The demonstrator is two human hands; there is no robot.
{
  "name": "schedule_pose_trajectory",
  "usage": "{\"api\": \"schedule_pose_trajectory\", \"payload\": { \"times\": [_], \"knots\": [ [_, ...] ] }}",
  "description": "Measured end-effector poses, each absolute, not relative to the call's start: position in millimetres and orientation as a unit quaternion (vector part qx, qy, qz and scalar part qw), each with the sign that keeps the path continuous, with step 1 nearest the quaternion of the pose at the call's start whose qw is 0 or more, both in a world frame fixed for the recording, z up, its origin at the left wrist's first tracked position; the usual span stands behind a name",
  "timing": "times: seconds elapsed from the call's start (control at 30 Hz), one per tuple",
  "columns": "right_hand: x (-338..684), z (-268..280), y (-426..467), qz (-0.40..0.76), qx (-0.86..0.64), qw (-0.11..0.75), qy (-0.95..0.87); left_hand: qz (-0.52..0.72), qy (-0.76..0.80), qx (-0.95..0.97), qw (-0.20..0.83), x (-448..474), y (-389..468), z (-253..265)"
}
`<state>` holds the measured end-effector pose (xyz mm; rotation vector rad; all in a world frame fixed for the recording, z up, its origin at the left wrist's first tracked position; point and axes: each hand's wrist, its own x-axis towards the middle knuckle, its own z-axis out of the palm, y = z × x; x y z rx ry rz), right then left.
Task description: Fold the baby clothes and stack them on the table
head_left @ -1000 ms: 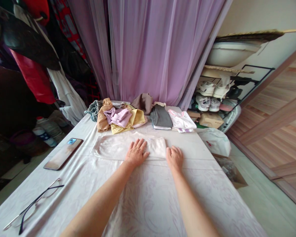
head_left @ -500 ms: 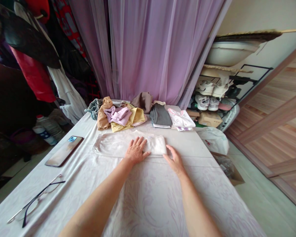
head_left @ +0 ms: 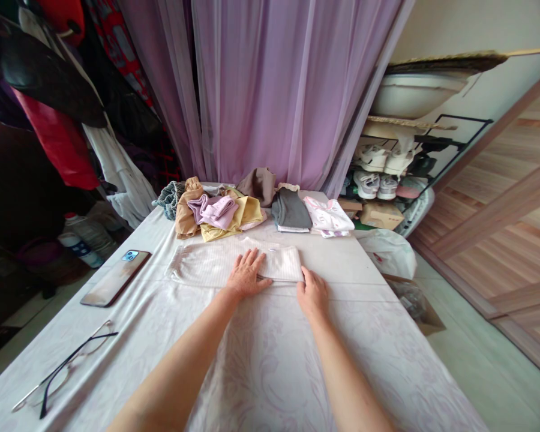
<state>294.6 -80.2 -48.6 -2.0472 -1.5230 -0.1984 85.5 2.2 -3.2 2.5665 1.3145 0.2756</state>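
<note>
A pale, finely striped garment [head_left: 202,261] lies folded into a long strip across the table, with a small label near its top edge. My left hand [head_left: 247,275] rests flat on its middle, fingers spread. At the strip's right end, my right hand [head_left: 312,292] has its fingers curled and brought together at the near corner; the thumb is at the edge, and the fingertips are partly hidden. Behind the garment lies a loose heap of clothes, with a lilac piece [head_left: 213,211] on top of a yellow one [head_left: 249,214].
Folded dark grey clothing [head_left: 291,210] and a white-pink folded garment [head_left: 328,215] sit at the back right. On the left of the table [head_left: 270,366] lie a phone [head_left: 116,279] and eyeglasses [head_left: 65,366]. A purple curtain [head_left: 261,90] hangs behind; a shoe rack stands right.
My right hand has closed its fingers in at the garment's right near corner, where they were spread before. My left hand stays flat on the cloth. The view has shifted slightly.
</note>
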Motion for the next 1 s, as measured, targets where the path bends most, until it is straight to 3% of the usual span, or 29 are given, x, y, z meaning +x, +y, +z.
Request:
{"api": "schedule_pose_trajectory", "payload": {
  "times": [0.3,0.67,0.83,1.0],
  "knots": [
    [298.3,-49.2,-81.7,-0.056,-0.770,0.267,-0.577,0.100,0.463,0.867,0.152,81.6,9.4,-3.4],
    [310.7,-58.4,-82.6,-0.022,-0.670,0.495,-0.553,0.182,0.634,0.744,0.100,84.0,6.6,6.1],
    [293.5,-40.1,-79.9,-0.084,-0.605,0.503,-0.612,0.190,0.629,0.741,0.139,84.1,11.3,16.2],
    [265.5,-23.7,-76.9,-0.006,-0.575,0.500,-0.648,0.285,0.606,0.684,0.290,96.3,8.1,25.0]
  ]
}}
